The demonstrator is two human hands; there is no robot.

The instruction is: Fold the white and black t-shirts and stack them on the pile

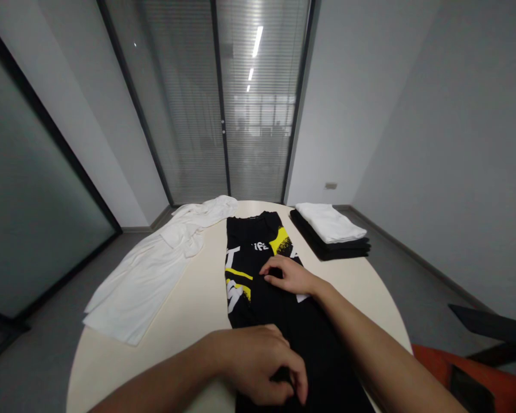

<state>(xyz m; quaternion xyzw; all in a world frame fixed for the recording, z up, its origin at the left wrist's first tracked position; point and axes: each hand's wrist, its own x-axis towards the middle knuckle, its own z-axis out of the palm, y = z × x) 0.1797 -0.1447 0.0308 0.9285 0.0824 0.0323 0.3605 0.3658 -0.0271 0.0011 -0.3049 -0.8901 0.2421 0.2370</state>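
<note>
A black T-shirt with white lettering and yellow patches lies lengthwise on the table, its sides folded inward and its collar at the far end. My right hand rests on the printed upper part, fingers slightly bent and apart, gripping nothing visible. Over the lower part, nearer to me, is my left hand, its fingers loosely curled and a gap showing between thumb and forefinger. The hem end runs out of view at the bottom.
A loose white garment is spread along the left of the round table. At the back right sits a stack of folded black clothes with a folded white one on top. An orange chair stands at the lower right.
</note>
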